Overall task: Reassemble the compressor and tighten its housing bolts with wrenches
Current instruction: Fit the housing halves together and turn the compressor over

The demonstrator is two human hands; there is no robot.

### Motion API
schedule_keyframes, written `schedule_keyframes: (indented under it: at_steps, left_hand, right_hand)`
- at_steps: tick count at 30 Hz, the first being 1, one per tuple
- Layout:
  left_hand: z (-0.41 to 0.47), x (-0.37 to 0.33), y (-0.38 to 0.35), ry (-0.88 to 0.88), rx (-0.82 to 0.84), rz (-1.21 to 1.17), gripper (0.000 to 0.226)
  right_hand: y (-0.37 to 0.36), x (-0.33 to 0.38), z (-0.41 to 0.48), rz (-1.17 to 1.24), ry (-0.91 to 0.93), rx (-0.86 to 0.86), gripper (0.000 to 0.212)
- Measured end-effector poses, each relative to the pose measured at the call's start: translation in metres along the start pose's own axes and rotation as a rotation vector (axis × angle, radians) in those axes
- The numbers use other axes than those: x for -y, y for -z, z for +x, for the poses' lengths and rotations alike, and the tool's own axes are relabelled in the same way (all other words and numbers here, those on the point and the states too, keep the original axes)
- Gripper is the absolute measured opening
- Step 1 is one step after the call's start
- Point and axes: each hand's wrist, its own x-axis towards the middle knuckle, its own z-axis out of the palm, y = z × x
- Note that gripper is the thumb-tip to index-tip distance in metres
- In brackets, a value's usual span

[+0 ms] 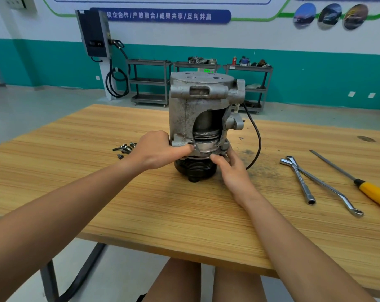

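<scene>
Nearest, two bare forearms over the near edge of the table. Left hand wrapped round the lower flange of the compressor, thumb pressed on its front; right hand pinching the flange's right side, fingers partly hidden. Standing upright mid-table on its black pulley. Probably heavy, rigid cast metal, top-heavy — best gripped low, at the lugs. Inside the cutaway housing, a ringed piston. Loose bolts just left; wrenches well right — untouched.
</scene>
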Motion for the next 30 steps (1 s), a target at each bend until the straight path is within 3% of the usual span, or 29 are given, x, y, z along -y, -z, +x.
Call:
schedule_keyframes:
  at_steps: [2,5,7,10,14,19,24,27,30]
  left_hand:
    - [0.001,0.001,0.0,0.025,0.002,-0.039,0.055]
    - [0.0,0.006,0.0,0.072,0.017,-0.185,0.055]
    - [-0.001,0.008,0.001,0.076,0.038,-0.232,0.058]
    - [-0.001,0.007,0.004,0.078,0.055,-0.249,0.075]
    - [0.001,0.008,0.007,0.086,0.104,-0.283,0.081]
    - [0.005,0.011,0.008,0.117,0.147,-0.381,0.072]
    - [0.0,0.013,0.003,0.093,0.103,-0.39,0.063]
    - [-0.01,0.018,0.012,0.123,0.253,-0.518,0.073]
    - [-0.026,0.027,0.007,0.015,0.307,-0.413,0.054]
  right_hand:
    - [0.001,0.0,0.0,0.011,-0.009,0.008,0.039]
    - [0.003,0.004,-0.001,0.029,-0.053,0.024,0.083]
    - [0.004,0.004,-0.001,0.036,-0.062,0.016,0.091]
    - [0.005,0.003,0.0,0.048,-0.079,0.002,0.091]
    - [0.004,0.001,0.002,0.034,-0.054,0.022,0.087]
    - [0.004,-0.001,0.002,-0.014,0.007,0.031,0.068]
    - [0.006,-0.005,0.005,-0.003,-0.022,0.017,0.069]
    - [0.008,-0.009,0.008,0.012,-0.04,-0.01,0.07]
    - [0.01,-0.011,0.011,0.037,-0.056,-0.044,0.061]
